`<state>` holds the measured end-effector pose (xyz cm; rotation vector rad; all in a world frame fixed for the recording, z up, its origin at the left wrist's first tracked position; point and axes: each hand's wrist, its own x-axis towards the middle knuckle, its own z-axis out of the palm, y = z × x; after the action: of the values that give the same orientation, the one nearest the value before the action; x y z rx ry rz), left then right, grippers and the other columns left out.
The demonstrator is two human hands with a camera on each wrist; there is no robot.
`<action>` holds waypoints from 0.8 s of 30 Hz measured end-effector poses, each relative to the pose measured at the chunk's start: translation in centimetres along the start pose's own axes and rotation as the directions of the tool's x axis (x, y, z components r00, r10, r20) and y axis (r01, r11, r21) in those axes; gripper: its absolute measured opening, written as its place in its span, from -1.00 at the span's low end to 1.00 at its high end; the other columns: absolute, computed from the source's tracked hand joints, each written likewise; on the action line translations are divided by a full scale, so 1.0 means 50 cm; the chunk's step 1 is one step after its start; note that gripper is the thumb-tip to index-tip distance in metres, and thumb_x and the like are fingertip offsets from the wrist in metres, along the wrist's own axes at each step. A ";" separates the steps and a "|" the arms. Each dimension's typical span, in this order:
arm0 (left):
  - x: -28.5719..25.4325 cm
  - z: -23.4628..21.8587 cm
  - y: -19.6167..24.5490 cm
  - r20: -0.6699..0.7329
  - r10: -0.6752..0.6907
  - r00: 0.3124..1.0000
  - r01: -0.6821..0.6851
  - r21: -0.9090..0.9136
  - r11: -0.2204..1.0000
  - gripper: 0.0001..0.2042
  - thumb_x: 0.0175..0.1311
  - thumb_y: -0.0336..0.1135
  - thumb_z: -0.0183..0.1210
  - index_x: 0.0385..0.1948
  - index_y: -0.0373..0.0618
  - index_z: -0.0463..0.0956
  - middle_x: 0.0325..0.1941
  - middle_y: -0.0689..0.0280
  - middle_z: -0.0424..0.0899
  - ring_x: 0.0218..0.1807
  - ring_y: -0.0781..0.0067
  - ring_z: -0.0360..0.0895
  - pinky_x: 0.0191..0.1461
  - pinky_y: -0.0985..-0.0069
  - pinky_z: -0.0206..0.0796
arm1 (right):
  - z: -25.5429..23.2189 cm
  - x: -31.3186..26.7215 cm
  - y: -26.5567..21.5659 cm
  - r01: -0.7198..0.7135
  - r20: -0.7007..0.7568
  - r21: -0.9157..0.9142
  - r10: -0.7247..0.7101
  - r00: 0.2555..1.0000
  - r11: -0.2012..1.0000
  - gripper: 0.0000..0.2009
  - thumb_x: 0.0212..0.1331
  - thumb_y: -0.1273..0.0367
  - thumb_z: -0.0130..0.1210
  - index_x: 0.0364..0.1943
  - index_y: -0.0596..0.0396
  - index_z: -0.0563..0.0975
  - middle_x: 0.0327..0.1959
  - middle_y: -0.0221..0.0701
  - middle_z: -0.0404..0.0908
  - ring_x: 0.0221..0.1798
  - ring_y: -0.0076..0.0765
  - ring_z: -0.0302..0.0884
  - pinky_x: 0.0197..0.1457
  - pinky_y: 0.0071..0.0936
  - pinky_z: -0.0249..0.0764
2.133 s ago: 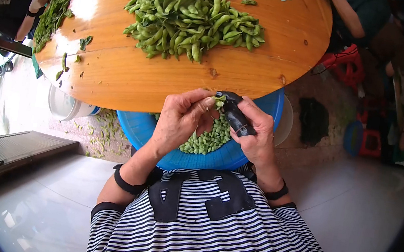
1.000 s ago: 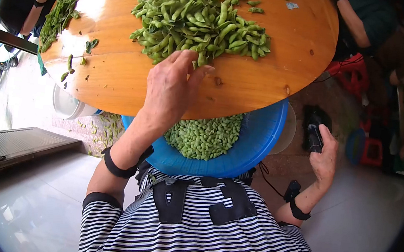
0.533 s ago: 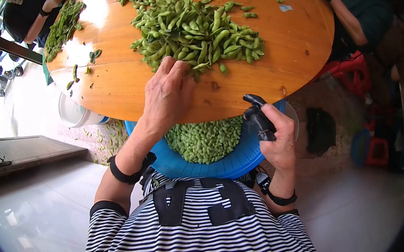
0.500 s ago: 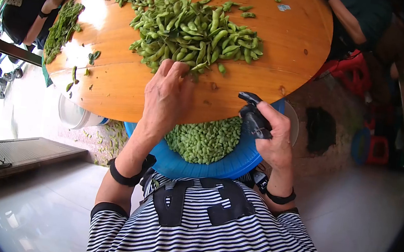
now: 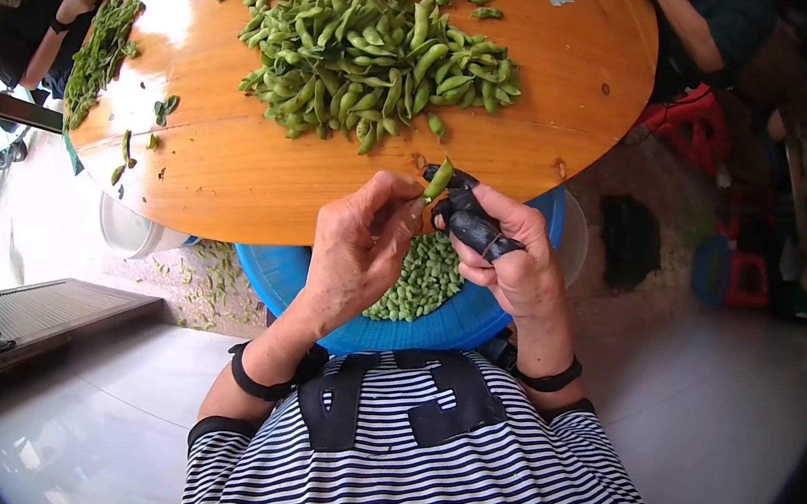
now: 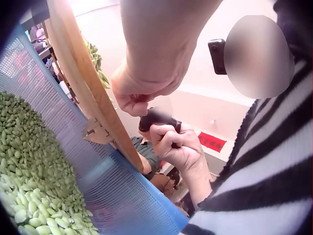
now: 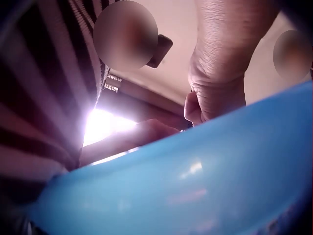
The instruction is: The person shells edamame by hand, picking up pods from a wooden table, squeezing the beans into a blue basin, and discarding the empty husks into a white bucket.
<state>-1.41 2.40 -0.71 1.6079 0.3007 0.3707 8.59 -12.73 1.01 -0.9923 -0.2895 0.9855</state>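
In the head view, my left hand (image 5: 355,236) pinches a green soybean pod (image 5: 440,180) between thumb and fingertips, with the pod standing upright. My right hand (image 5: 514,251) meets it from the other side, and black wrapping (image 5: 477,231) covers its thumb and forefinger. One black-wrapped finger passes behind the pod; whether the right fingers grip it I cannot tell. Both hands are over the front edge of the wooden table (image 5: 259,199), above a blue basket (image 5: 314,327) of shelled green beans (image 5: 416,289). The left wrist view shows the black-wrapped fingers (image 6: 159,117) against the left fingertips.
A large heap of pods (image 5: 367,56) lies on the table, with another pile (image 5: 103,59) at the left edge. A white bucket (image 5: 130,226) stands below at left. Other people (image 5: 698,31) sit around the table. A red stool (image 5: 686,126) is at right.
My left hand has come back from the pod heap holding a pod. My right hand, out at the right a second ago, has moved in to meet it.
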 end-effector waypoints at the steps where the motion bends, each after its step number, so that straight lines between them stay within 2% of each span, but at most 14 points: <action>1: 0.000 -0.002 0.004 0.000 -0.002 1.000 0.002 -0.002 1.000 -0.95 0.35 -0.51 0.08 -0.24 -0.28 0.44 -0.50 0.42 0.50 -0.52 0.71 0.37 -0.48 0.72 0.21 | -0.001 0.000 0.003 -0.002 -0.002 0.000 0.002 1.000 1.000 -0.69 0.13 0.66 -0.23 -0.11 0.30 0.51 -0.56 -0.58 0.29 -0.59 -0.77 0.11 -0.65 -0.78 0.02; 4: -0.002 -0.011 0.012 0.038 0.206 0.978 -0.208 0.285 0.936 -0.96 0.32 -0.57 0.06 -0.26 -0.30 0.41 -0.50 0.40 0.50 -0.52 0.68 0.39 -0.45 0.71 0.24 | -0.009 -0.001 0.013 0.001 -0.017 0.030 -0.001 1.000 1.000 -0.70 0.15 0.65 -0.20 -0.08 0.31 0.51 -0.54 -0.56 0.33 -0.59 -0.77 0.12 -0.65 -0.77 0.02; 6: -0.008 -0.017 -0.005 0.119 0.067 0.991 -0.058 -0.080 0.995 -0.94 0.31 -0.54 0.09 -0.24 -0.26 0.47 -0.51 0.30 0.56 -0.58 0.59 0.43 -0.53 0.66 0.21 | -0.019 -0.004 0.017 -0.018 0.032 0.060 0.016 0.999 0.998 -0.71 0.17 0.62 -0.15 -0.06 0.30 0.51 -0.53 -0.53 0.37 -0.58 -0.76 0.12 -0.65 -0.78 0.02; 7: -0.008 -0.023 -0.010 0.119 0.067 0.991 -0.057 -0.081 0.995 -0.94 0.31 -0.54 0.09 -0.24 -0.26 0.47 -0.51 0.30 0.56 -0.58 0.59 0.43 -0.53 0.66 0.21 | -0.023 -0.005 0.020 -0.019 0.031 0.060 0.017 0.999 0.998 -0.71 0.17 0.62 -0.15 -0.06 0.30 0.51 -0.53 -0.53 0.37 -0.58 -0.76 0.12 -0.65 -0.78 0.02; 8: -0.006 -0.030 -0.015 0.264 -0.106 0.959 0.231 -0.505 0.832 -0.93 0.32 -0.52 0.09 -0.23 -0.24 0.48 -0.49 0.27 0.58 -0.58 0.56 0.43 -0.57 0.65 0.18 | -0.026 -0.007 0.023 -0.059 0.106 0.214 0.037 0.994 0.975 -0.71 0.17 0.62 -0.15 -0.05 0.30 0.51 -0.50 -0.51 0.40 -0.59 -0.76 0.12 -0.64 -0.78 0.02; 9: -0.006 -0.033 -0.019 0.460 -0.181 0.869 0.491 -0.756 0.432 -0.92 0.32 -0.49 0.10 -0.21 -0.22 0.50 -0.47 0.24 0.60 -0.59 0.52 0.44 -0.60 0.64 0.16 | -0.029 -0.008 0.023 -0.108 0.181 0.360 0.044 0.982 0.927 -0.71 0.17 0.61 -0.14 -0.05 0.30 0.52 -0.48 -0.49 0.42 -0.59 -0.75 0.12 -0.64 -0.78 0.02; 12: -0.009 -0.024 -0.030 0.530 -0.108 0.841 0.536 -0.788 0.302 -0.90 0.32 -0.47 0.09 -0.18 -0.19 0.51 -0.44 0.20 0.61 -0.60 0.50 0.43 -0.64 0.66 0.09 | -0.036 -0.009 0.017 -0.176 0.248 0.359 0.089 0.965 0.917 -0.70 0.13 0.61 -0.15 -0.08 0.30 0.54 -0.43 -0.46 0.43 -0.59 -0.76 0.11 -0.65 -0.78 0.01; 14: -0.005 -0.021 -0.014 0.533 -0.162 0.830 0.553 -0.756 0.351 -0.89 0.33 -0.41 0.12 -0.20 -0.22 0.50 -0.43 0.21 0.62 -0.57 0.52 0.46 -0.59 0.65 0.19 | -0.048 -0.018 0.014 -0.119 0.164 0.193 0.087 0.983 0.974 -0.69 0.09 0.63 -0.14 -0.10 0.31 0.54 -0.42 -0.47 0.43 -0.57 -0.74 0.16 -0.60 -0.77 0.06; 16: -0.001 -0.003 0.002 0.158 -0.203 0.966 0.245 -0.319 0.916 -0.81 0.29 -0.32 0.20 -0.21 -0.25 0.48 -0.43 0.23 0.61 -0.53 0.53 0.48 -0.51 0.63 0.32 | -0.037 -0.023 0.006 -0.068 0.085 0.015 0.067 0.994 0.998 -0.68 0.04 0.65 -0.12 -0.11 0.31 0.55 -0.40 -0.47 0.43 -0.54 -0.71 0.20 -0.55 -0.75 0.12; 18: 0.002 0.008 0.016 0.033 -0.185 0.982 0.188 -0.202 0.961 -0.73 0.23 -0.27 0.28 -0.26 -0.29 0.46 -0.49 0.28 0.58 -0.52 0.59 0.47 -0.45 0.59 0.37 | -0.003 -0.033 -0.006 0.050 -0.066 -0.496 -0.095 0.993 0.867 -0.66 -0.05 0.68 -0.09 -0.12 0.32 0.53 -0.41 -0.50 0.41 -0.44 -0.65 0.30 -0.39 -0.72 0.22; 20: 0.009 0.007 0.010 0.099 -0.057 0.994 0.048 0.088 0.995 -0.73 0.19 -0.29 0.31 -0.31 -0.30 0.44 -0.57 0.30 0.56 -0.55 0.62 0.44 -0.49 0.55 0.32 | 0.002 -0.031 0.001 0.077 -0.048 -0.547 -0.123 0.991 0.833 -0.65 -0.09 0.70 -0.06 -0.12 0.33 0.51 -0.41 -0.46 0.40 -0.35 -0.55 0.36 -0.27 -0.68 0.26; 21: 0.009 0.007 0.010 0.099 -0.057 0.993 0.049 0.087 0.995 -0.73 0.19 -0.29 0.31 -0.31 -0.30 0.44 -0.57 0.30 0.56 -0.55 0.62 0.44 -0.49 0.55 0.32 | 0.007 -0.031 0.002 0.177 0.005 -0.674 -0.235 0.972 0.717 -0.66 -0.09 0.70 -0.04 -0.13 0.33 0.51 -0.42 -0.42 0.39 -0.36 -0.51 0.36 -0.28 -0.66 0.27; 22: 0.009 0.008 0.012 0.097 -0.004 0.995 -0.013 0.183 0.983 -0.76 0.19 -0.33 0.29 -0.32 -0.28 0.43 -0.59 0.25 0.54 -0.58 0.52 0.45 -0.51 0.52 0.30 | 0.007 -0.031 0.003 0.264 0.073 -0.776 -0.334 0.940 0.572 -0.67 -0.10 0.70 -0.03 -0.14 0.34 0.51 -0.42 -0.38 0.38 -0.37 -0.47 0.36 -0.28 -0.63 0.29; 24: 0.009 0.011 0.022 0.113 0.099 0.989 -0.134 0.368 0.920 -0.82 0.20 -0.40 0.26 -0.35 -0.26 0.42 -0.65 0.16 0.51 -0.64 0.33 0.46 -0.55 0.47 0.25 | -0.001 -0.034 0.005 0.283 0.083 -0.785 -0.358 0.930 0.552 -0.68 -0.13 0.71 0.00 -0.18 0.35 0.50 -0.43 -0.33 0.35 -0.39 -0.41 0.36 -0.30 -0.60 0.29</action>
<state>-0.80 2.03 0.40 2.0203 0.2125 0.3422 7.53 -14.06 1.15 -1.7154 -0.8609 0.4305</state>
